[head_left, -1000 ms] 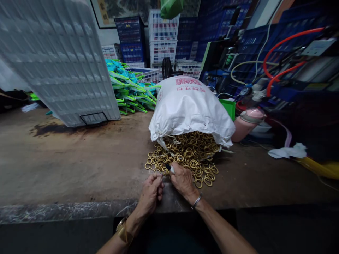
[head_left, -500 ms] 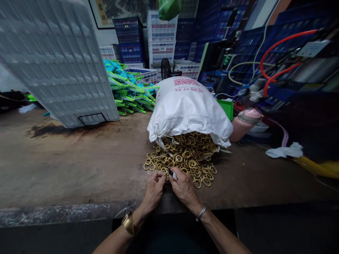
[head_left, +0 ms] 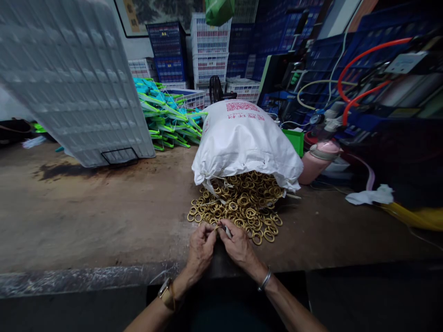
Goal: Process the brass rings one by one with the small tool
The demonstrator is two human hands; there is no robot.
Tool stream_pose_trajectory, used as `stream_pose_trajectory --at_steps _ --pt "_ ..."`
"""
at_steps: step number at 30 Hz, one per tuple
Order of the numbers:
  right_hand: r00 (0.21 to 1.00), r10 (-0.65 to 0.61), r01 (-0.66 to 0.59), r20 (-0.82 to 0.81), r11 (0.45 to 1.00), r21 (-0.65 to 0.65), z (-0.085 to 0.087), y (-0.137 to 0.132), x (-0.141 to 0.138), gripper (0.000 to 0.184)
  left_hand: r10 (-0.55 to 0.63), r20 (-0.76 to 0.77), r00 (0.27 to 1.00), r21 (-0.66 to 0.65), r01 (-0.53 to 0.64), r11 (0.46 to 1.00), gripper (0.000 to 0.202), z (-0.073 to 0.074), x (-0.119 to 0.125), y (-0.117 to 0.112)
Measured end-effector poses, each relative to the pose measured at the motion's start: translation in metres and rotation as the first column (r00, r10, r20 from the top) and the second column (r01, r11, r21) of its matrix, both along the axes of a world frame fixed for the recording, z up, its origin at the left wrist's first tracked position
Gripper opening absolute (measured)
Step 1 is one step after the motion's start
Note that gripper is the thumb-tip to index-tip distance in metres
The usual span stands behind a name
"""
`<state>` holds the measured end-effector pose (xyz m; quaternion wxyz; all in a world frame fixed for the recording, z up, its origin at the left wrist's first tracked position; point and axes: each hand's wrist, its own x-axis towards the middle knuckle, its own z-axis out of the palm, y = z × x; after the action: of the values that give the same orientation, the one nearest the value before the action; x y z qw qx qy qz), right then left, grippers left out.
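A heap of brass rings [head_left: 242,203] spills from the mouth of a white sack [head_left: 242,138] lying on the worn workbench [head_left: 86,216]. My left hand [head_left: 200,249] is closed in a pinch at the near edge of the heap, apparently on a single ring. My right hand [head_left: 240,246] is closed round a small dark-and-white tool [head_left: 226,230], its tip meeting the left fingers. Both hands touch just in front of the rings. I wear a gold watch on the left wrist and a metal bangle on the right.
A grey ribbed panel [head_left: 76,83] leans at the back left. Green and blue parts [head_left: 166,115] are stacked behind the sack, with crates [head_left: 211,46] beyond. A pink bottle [head_left: 318,161], a white rag [head_left: 370,196] and red hoses [head_left: 363,60] crowd the right.
My hands have drawn together: the left moved up and right to the heap's edge, the right pulled the tool back toward it. The view shifted slightly.
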<state>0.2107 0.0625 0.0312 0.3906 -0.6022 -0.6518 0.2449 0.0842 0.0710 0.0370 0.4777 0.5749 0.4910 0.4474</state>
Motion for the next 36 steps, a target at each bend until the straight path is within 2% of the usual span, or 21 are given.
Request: stream_pose_trajectory --at_steps 3,7,12,16,19,24,26,30,33,36 --pt "0.998 -0.009 0.002 -0.068 0.996 -0.089 0.006 0.000 -0.002 0.023 -0.025 -0.035 0.999 0.024 0.025 0.999 0.014 -0.001 -0.001 -0.003" --pt "0.999 0.013 -0.019 -0.049 0.992 -0.127 0.011 -0.001 -0.002 0.024 -0.068 -0.034 0.997 0.033 0.069 0.997 0.013 -0.001 -0.002 -0.005" --pt "0.999 0.037 -0.035 0.012 0.990 -0.139 0.009 0.000 -0.001 0.029 -0.041 0.039 0.998 0.014 0.040 0.999 0.011 0.000 -0.002 -0.007" --pt "0.997 0.077 -0.077 -0.008 0.981 -0.177 0.008 0.000 -0.002 0.031 -0.031 0.073 0.997 0.000 0.031 1.000 0.012 0.000 -0.004 -0.006" --pt "0.991 0.130 -0.133 -0.031 0.974 -0.183 0.008 -0.001 -0.003 0.032 -0.015 0.127 0.992 -0.039 0.020 0.999 0.012 0.000 -0.004 -0.004" --pt "0.984 0.149 -0.165 -0.095 0.969 -0.186 0.008 -0.001 -0.005 0.033 0.020 0.254 0.967 -0.150 0.019 0.988 0.018 0.001 -0.002 -0.002" --pt "0.977 0.167 -0.191 -0.136 0.964 -0.184 0.010 -0.001 -0.005 0.033 0.041 0.317 0.948 -0.239 0.038 0.970 0.023 0.001 -0.001 -0.001" --pt "0.965 0.178 -0.214 -0.194 0.958 -0.188 0.018 -0.001 -0.005 0.031 0.065 0.470 0.880 -0.419 0.158 0.894 0.032 0.001 -0.002 0.000" --pt "0.964 0.163 -0.208 -0.212 0.955 -0.212 0.023 -0.002 -0.006 0.026 0.072 0.556 0.828 -0.461 0.235 0.856 0.034 0.004 -0.004 0.001" --pt "0.972 0.136 -0.179 -0.194 0.959 -0.220 0.022 -0.003 -0.009 0.025 0.072 0.565 0.822 -0.480 0.256 0.839 0.035 0.005 -0.004 0.001"
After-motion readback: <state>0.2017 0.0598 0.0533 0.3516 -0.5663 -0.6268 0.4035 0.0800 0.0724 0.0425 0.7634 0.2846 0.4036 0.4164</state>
